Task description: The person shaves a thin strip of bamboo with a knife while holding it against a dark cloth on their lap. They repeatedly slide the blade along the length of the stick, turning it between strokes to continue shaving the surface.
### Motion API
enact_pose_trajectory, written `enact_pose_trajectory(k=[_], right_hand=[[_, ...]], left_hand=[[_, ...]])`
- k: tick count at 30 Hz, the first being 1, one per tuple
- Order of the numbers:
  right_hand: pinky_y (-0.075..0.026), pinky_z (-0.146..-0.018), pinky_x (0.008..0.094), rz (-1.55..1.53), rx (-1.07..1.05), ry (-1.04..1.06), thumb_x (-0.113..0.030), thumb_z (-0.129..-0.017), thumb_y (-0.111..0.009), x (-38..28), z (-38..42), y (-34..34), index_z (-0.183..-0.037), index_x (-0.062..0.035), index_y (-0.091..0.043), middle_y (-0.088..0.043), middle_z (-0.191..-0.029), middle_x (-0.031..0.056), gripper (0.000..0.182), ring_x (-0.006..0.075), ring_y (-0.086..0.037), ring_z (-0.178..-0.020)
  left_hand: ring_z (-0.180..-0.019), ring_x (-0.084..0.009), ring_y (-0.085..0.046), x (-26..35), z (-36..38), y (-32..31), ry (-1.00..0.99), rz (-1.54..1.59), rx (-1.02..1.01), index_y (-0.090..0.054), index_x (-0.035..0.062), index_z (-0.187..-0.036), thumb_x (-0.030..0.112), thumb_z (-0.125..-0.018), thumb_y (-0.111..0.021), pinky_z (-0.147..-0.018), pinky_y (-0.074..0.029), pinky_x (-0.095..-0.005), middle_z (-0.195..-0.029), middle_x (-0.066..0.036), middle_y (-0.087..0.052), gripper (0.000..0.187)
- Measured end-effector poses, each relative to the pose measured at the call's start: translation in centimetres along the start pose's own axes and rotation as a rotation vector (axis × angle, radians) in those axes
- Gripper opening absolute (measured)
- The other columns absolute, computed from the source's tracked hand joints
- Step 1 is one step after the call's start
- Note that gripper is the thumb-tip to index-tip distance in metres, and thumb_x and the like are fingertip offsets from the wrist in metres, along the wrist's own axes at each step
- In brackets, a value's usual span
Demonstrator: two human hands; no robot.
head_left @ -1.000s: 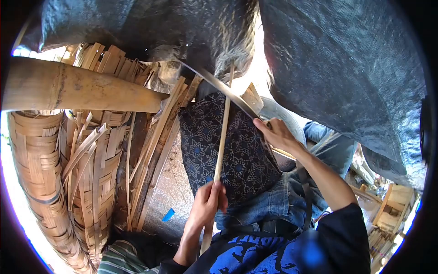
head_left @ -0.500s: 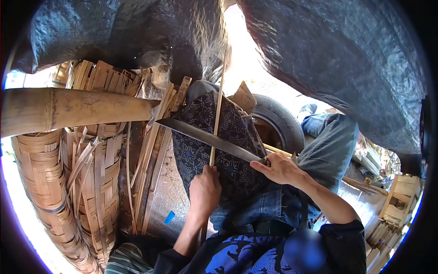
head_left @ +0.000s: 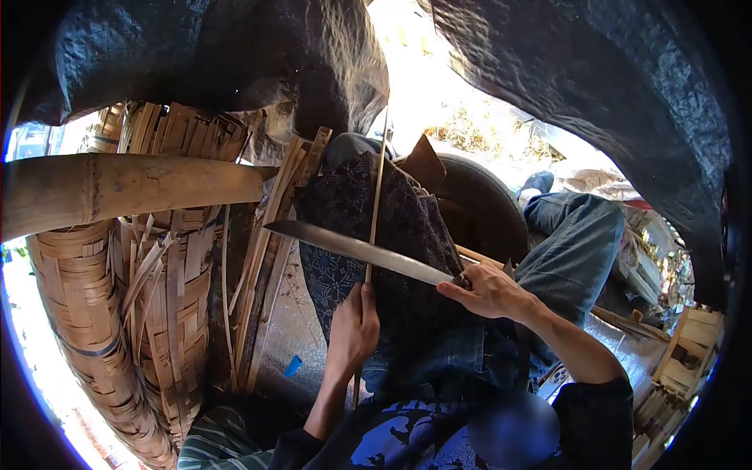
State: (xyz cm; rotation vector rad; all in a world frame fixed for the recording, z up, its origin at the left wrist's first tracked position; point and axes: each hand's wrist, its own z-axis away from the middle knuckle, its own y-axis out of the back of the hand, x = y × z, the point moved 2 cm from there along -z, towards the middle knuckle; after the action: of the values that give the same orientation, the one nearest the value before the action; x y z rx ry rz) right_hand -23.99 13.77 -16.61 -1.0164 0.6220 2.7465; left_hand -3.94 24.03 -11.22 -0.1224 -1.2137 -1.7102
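My right hand [head_left: 489, 291] is closed round the handle of a long machete [head_left: 368, 252]. Its blade points left and lies across a thin bamboo strip [head_left: 378, 200], over my lap. Lower down, my left hand [head_left: 354, 325] pinches that strip between thumb and fingers, with the strip's tail showing below the wrist. The strip's far end reaches up toward the bright gap. Under the blade, a dark patterned cloth [head_left: 337, 196] covers my leg. Most of the machete's handle is hidden by my right hand.
A thick bamboo pole [head_left: 157, 186] juts in from the left, above rolled woven bamboo mats [head_left: 78, 290]. Split bamboo lengths [head_left: 262, 266] lean beside my leg. A tyre [head_left: 489, 200] stands beyond my lap, and a dark tarpaulin [head_left: 595, 86] hangs overhead. A blue scrap [head_left: 293, 366] lies on the ground.
The view has shifted slightly, and the gap under the tarpaulin looks wider. Both hands keep their holds; the machete stays across the strip in nearly the same place.
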Motion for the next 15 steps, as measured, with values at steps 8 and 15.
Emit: enact_pose_trajectory(k=[8, 15], right_hand=[[-0.050, -0.070, 0.0408, 0.011, -0.060, -0.096, -0.079, -0.076, -0.040, 0.4, 0.1, -0.3, -0.080, 0.0038, -0.066, -0.061, -0.075, 0.0178, 0.086, 0.0284, -0.064, -0.075], [-0.050, -0.070, 0.0408, -0.019, -0.097, -0.089, -0.078, -0.077, -0.040, -0.3, 0.1, -0.2, -0.089, 0.0002, -0.067, -0.062, -0.073, 0.0180, 0.084, 0.0293, -0.064, -0.075]], left_hand=[[-0.056, -0.0430, -0.058, 0.5, 1.0, -1.0, -0.045, -0.359, 0.023, -0.047, 0.0023, -0.081, 0.020, -0.096, -0.037, -0.051, -0.045, -0.0503, -0.059, -0.024, -0.057, 0.025], [-0.052, -0.0398, -0.058, 1.0, 1.6, -1.1, -0.084, -0.483, 0.068, -0.045, 0.0031, -0.080, 0.021, -0.096, -0.038, -0.047, -0.043, -0.0484, -0.055, -0.021, -0.057, 0.025]])
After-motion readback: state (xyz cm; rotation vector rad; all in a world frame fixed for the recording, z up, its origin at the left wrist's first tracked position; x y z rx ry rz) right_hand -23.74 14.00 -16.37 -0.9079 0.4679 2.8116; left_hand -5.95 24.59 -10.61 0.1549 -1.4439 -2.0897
